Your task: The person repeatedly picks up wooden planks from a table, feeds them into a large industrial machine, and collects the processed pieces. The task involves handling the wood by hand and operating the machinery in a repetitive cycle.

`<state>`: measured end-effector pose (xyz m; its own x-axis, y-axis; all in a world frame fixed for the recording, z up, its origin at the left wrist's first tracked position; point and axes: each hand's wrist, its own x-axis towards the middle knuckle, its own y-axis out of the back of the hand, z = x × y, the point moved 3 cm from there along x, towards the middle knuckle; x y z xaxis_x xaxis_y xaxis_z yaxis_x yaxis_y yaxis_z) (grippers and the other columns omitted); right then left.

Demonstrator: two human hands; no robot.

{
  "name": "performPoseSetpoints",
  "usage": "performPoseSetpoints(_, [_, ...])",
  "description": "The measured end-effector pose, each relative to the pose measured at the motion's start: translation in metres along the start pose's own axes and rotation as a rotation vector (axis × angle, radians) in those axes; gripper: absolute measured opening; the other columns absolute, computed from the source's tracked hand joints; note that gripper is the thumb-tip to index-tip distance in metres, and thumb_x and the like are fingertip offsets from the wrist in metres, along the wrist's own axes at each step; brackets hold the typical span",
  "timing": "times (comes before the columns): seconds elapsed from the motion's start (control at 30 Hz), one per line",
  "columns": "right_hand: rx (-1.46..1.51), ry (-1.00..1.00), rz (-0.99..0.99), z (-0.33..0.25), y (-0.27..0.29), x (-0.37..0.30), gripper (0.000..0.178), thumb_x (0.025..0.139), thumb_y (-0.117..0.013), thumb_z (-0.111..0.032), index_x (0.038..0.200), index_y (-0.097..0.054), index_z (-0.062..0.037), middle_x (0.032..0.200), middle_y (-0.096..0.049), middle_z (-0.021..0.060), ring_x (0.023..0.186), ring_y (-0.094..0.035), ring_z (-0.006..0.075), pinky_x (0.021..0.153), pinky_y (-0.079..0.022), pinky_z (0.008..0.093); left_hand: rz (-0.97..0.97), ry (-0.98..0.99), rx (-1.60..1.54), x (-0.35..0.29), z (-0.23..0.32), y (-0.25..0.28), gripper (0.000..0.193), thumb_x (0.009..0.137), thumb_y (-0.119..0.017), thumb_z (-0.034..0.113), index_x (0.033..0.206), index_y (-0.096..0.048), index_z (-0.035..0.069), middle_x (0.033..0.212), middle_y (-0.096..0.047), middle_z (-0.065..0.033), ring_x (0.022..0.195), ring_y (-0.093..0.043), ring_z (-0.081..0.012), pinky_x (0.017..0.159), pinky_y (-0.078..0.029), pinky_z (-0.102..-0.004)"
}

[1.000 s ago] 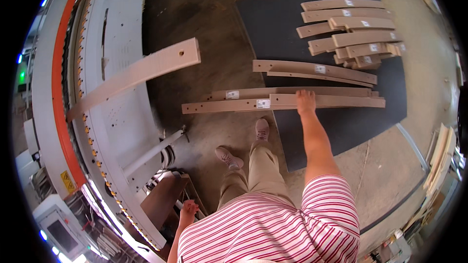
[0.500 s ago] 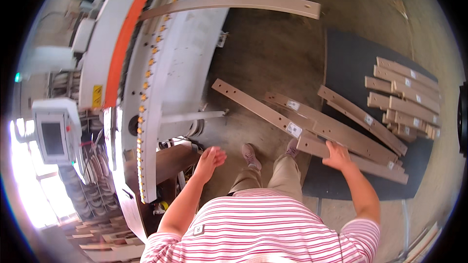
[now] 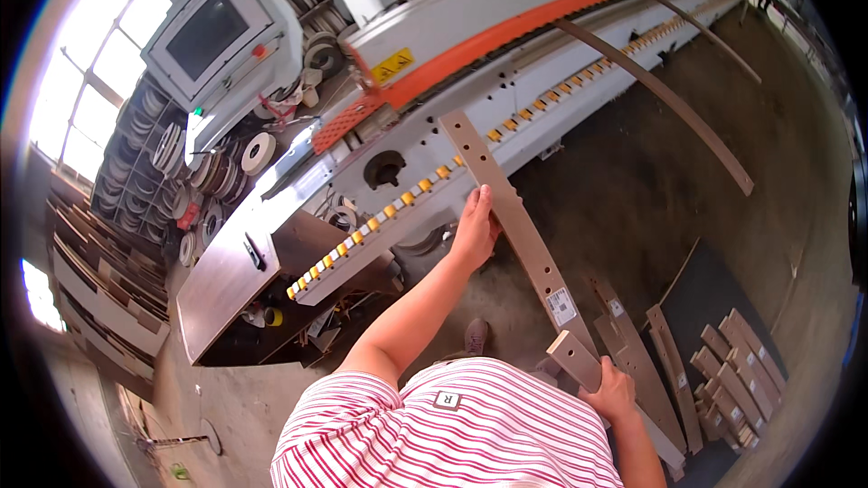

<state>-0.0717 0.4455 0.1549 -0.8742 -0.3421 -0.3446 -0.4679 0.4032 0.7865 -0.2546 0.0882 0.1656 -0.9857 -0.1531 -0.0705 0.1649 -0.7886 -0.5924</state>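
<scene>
My left hand (image 3: 476, 230) is closed on the edge of a long brown board (image 3: 515, 217), with holes along it and a white label near its lower part. The board slants upward in front of the machine. My right hand (image 3: 612, 395) grips a second brown board (image 3: 573, 357), whose near end has one hole. This second board crosses the lower part of the long one, hiding its lower end. Other brown boards (image 3: 633, 357) lie just to the right of my right hand.
A long grey machine with an orange stripe (image 3: 506, 29) and a row of yellow rollers (image 3: 389, 212) runs along the left and far side. Its screen panel (image 3: 208, 36) is at upper left. A board (image 3: 669, 95) juts out from it. Several stacked boards (image 3: 746, 380) lie on a dark mat.
The view has turned left toward the machine. My left hand, empty before, now holds the long board, its far end raised from the pile. My right hand stays on the second board.
</scene>
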Motion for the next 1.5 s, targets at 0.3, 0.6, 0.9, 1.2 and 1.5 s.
performPoseSetpoints(0.3, [-0.164, 0.059, -0.141, -0.131, -0.003, 0.054, 0.061, 0.071, -0.076, -0.037, 0.112, -0.05, -0.0009, 0.102, -0.068, 0.0253, 0.095, -0.066, 0.0432, 0.085, -0.052, 0.0507, 0.559, 0.059, 0.1, 0.055, 0.074, 0.163, 0.038, 0.106, -0.037, 0.028, 0.109, -0.053, -0.006, 0.093, -0.067, -0.0193, 0.081, -0.07, -0.0309, 0.068, -0.059, -0.0413])
performPoseSetpoints(0.6, [-0.109, 0.068, -0.113, -0.203, -0.03, 0.103, 0.081, 0.069, -0.076, -0.035, 0.137, -0.042, -0.0058, 0.113, -0.065, 0.024, 0.102, -0.064, 0.0418, 0.087, -0.051, 0.0511, 0.544, -0.023, 0.141, 0.126, 0.095, 0.251, 0.043, 0.107, -0.036, 0.03, 0.104, -0.058, -0.007, 0.087, -0.068, -0.0182, 0.075, -0.068, -0.0293, 0.068, -0.056, -0.0421])
performPoseSetpoints(0.9, [-0.124, 0.161, -0.059, -0.219, -0.01, 0.141, 0.084, 0.066, -0.075, -0.029, 0.14, -0.044, -0.0049, 0.105, -0.068, 0.0235, 0.095, -0.067, 0.0397, 0.084, -0.054, 0.0478, 0.351, 0.021, -0.04, 0.156, 0.099, 0.264, 0.043, 0.107, -0.032, 0.038, 0.117, -0.052, 0.001, 0.098, -0.065, -0.0154, 0.086, -0.067, -0.0294, 0.079, -0.057, -0.0434])
performPoseSetpoints(1.2, [-0.13, 0.237, -0.097, -0.215, -0.013, 0.169, 0.087, 0.066, -0.075, -0.029, 0.141, -0.042, -0.003, 0.106, -0.067, 0.0245, 0.093, -0.067, 0.04, 0.083, -0.055, 0.0472, 0.524, 0.047, -0.185, 0.154, 0.107, 0.247, 0.05, 0.106, -0.024, 0.047, 0.114, -0.046, 0.002, 0.086, -0.06, -0.0146, 0.074, -0.061, -0.0274, 0.072, -0.056, -0.0458])
performPoseSetpoints(1.5, [-0.115, 0.218, -0.15, -0.212, -0.016, 0.177, 0.089, 0.065, -0.076, -0.03, 0.142, -0.04, -0.0027, 0.106, -0.067, 0.0254, 0.094, -0.067, 0.041, 0.083, -0.054, 0.0483, 0.631, 0.053, -0.002, 0.163, 0.112, 0.25, 0.054, 0.105, -0.025, 0.052, 0.118, -0.043, 0.003, 0.081, -0.059, -0.0142, 0.064, -0.06, -0.0271, 0.062, -0.056, -0.0458])
